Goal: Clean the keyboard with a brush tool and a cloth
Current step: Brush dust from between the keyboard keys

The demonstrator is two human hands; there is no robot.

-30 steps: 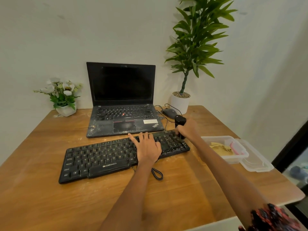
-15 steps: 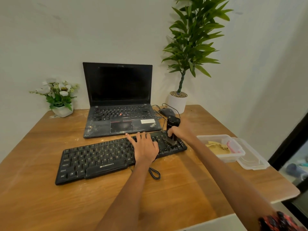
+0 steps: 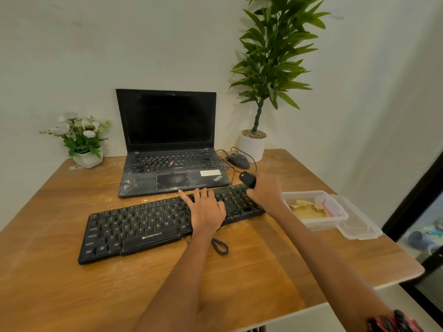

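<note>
A black dusty keyboard [image 3: 134, 228] lies slanted across the wooden desk [image 3: 251, 279]. My left hand [image 3: 207, 212] rests flat on its right-centre keys, fingers spread. My right hand [image 3: 266, 190] grips a black brush tool [image 3: 248, 179] over the keyboard's right end; the tool's top sticks out of the fist and its bristles are hidden. A yellow cloth [image 3: 308, 208] lies in a clear plastic box [image 3: 333, 224] just right of the keyboard.
A dusty open laptop [image 3: 167, 149] sits behind the keyboard, with a mouse [image 3: 238, 161] and cables to its right. A tall potted plant [image 3: 254, 144] and a small flower pot [image 3: 87, 159] stand at the wall. The box lid [image 3: 359, 226] lies near the desk's right edge.
My right hand with the brush tool has swept over the keyboard's right end, toward me and back out to the right. My left hand has stayed on the keys.
</note>
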